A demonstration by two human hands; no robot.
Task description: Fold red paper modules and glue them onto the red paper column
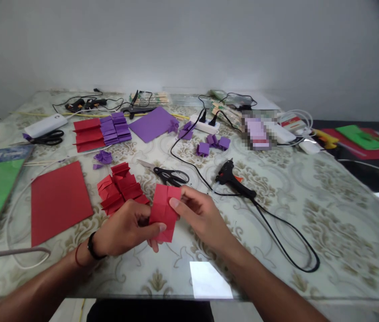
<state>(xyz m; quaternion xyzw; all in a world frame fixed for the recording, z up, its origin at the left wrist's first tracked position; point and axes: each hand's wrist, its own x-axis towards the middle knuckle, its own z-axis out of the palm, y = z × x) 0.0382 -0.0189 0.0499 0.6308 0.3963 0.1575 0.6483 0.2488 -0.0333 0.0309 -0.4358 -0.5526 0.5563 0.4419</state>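
In the head view, the left hand (122, 228) and right hand (203, 214) both grasp 1 folded red paper (162, 205), above the bench (353, 250) at 7 o'clock from the view's centre. Around that paper: scissors (161, 172) at 12 o'clock, glue gun (233, 178) at 2, red sheet (60, 201) at 9, pleated red pieces (124, 188) at 10.

Soft, dim light; white glare patch (210, 280) on table (259, 264); top-right corner dark.
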